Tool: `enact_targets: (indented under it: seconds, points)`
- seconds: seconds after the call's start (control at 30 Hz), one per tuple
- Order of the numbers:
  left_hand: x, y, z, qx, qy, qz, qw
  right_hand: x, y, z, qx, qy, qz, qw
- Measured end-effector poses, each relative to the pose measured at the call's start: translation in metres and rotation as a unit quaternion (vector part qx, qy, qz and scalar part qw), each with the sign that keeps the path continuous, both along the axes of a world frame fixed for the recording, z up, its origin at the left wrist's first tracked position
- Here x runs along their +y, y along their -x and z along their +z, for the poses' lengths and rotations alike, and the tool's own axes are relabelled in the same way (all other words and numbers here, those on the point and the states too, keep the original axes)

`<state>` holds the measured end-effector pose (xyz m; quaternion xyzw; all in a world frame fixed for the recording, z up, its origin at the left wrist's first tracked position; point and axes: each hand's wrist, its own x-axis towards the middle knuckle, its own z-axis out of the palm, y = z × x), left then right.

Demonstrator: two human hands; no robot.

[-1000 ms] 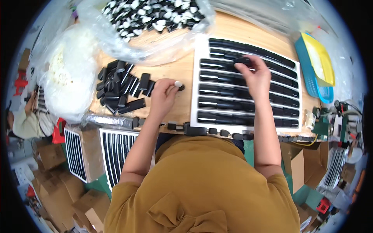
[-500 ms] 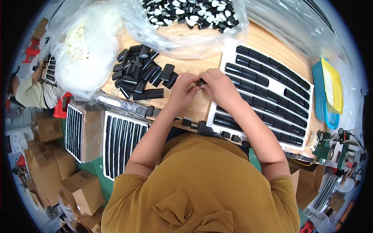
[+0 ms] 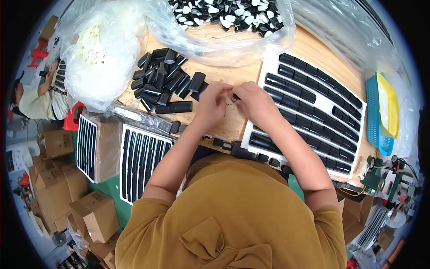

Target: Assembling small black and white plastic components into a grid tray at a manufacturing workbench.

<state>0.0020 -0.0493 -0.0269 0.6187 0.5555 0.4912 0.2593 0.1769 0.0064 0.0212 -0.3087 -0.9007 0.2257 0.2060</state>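
Over the wooden table, my left hand (image 3: 212, 104) and my right hand (image 3: 256, 103) almost meet at the fingertips. A small dark piece (image 3: 235, 97) shows at the fingertips of my right hand, which pinches it; its kind is mostly hidden. My left fingers curl together close beside it, and whatever they may hold is covered. A loose pile of black oval tubes (image 3: 163, 80) lies just left of my left hand. To the right, a white tray (image 3: 251, 136) carries rows of similar black tubes, with my right forearm crossing its near left corner.
A clear plastic bag (image 3: 197, 51) holds black and white small parts at the back. Another bag (image 3: 101, 76) has cream pieces. A blue basket (image 3: 372, 114) with a yellow one stands far right. Filled trays (image 3: 121, 179) lean below the table's left edge, near cardboard boxes (image 3: 94, 215). Another person (image 3: 38, 101) works far left.
My fingertips have drawn slightly apart, the dark piece staying by my right fingers. The whole view has shifted slightly; the pile and tray look the same.
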Motion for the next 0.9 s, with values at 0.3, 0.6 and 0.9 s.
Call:
enact_targets:
  seconds: [0.3,0.6,0.9]
  points:
    - [0.159,0.053,0.056,0.147,-0.142,0.162,0.965,-0.01,-0.003,-0.01,0.097,0.051,-0.044,0.993]
    - [0.23,0.065,0.01,0.426,-0.051,0.062,0.901,-0.011,-0.038,0.015,0.181,-0.032,-0.182,0.966]
    - [0.179,0.096,0.007,0.33,-0.056,0.157,0.929,0.04,-0.242,-0.037,0.197,0.048,-0.595,0.777]
